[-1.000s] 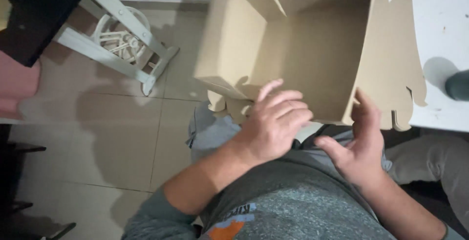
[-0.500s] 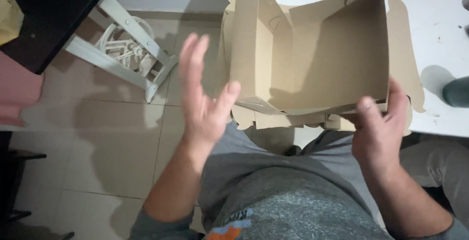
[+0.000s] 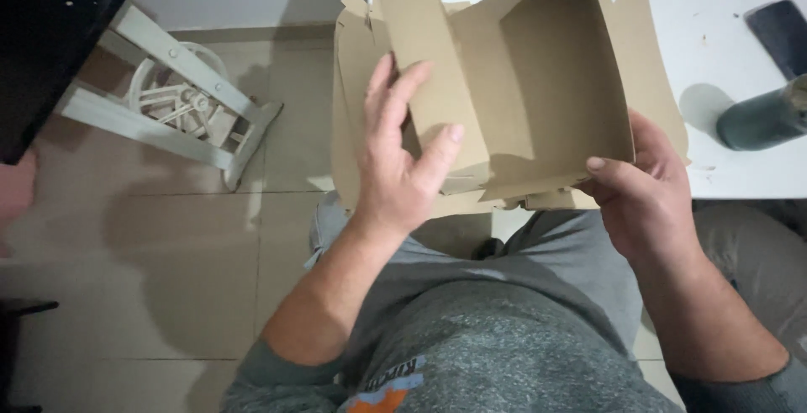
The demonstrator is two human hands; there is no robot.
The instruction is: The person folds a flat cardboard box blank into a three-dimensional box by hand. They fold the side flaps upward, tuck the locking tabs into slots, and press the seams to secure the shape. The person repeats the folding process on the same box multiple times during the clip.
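Note:
A brown cardboard box point(image 3: 538, 85), partly folded with walls standing and flaps loose, is held over my lap at the edge of a white table point(image 3: 714, 34). My left hand point(image 3: 399, 156) presses on the box's left wall panel, fingers spread over its outside and thumb on its inner face. My right hand point(image 3: 643, 186) grips the box's near right corner, thumb on the inside of the wall. The box opens towards me, and its inside holds nothing.
A dark cylindrical container point(image 3: 769, 114) and a dark flat object point(image 3: 777, 30) lie on the white table at right. A white wooden frame point(image 3: 168, 102) stands on the tiled floor at left, under a black surface point(image 3: 50, 34). My grey-clothed legs are below.
My left hand, raised off the box half a second ago, has come back onto the left wall panel. The box has turned slightly and sits higher in view; my right hand kept its hold.

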